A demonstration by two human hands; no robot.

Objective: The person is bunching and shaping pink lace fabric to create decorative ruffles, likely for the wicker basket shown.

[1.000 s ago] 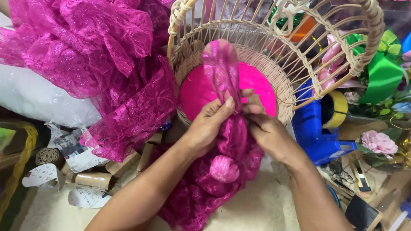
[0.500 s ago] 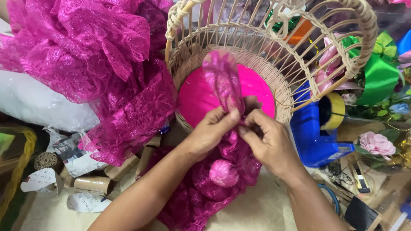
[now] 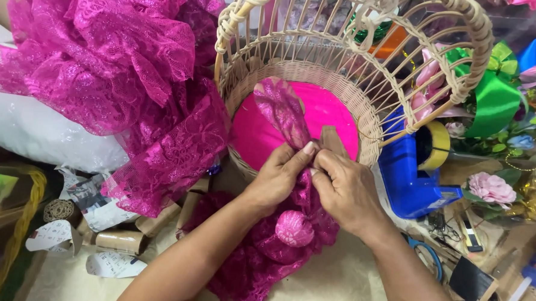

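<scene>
Both hands now sit closer together at the near rim of the wicker basket (image 3: 354,106); left hand (image 3: 279,175) and right hand (image 3: 345,187) pinch the magenta lace strip (image 3: 282,109) lying across the basket's pink base (image 3: 262,138).

Both bare forearms reach up from the bottom edge and converge at the centre. The left hand (image 3: 281,176) lies palm down, fingers curled, thumb tip pressed forward. The right hand (image 3: 346,189) sits just beside it, knuckles up, its fingertips pinched against the left thumb, so the two hands touch.
</scene>
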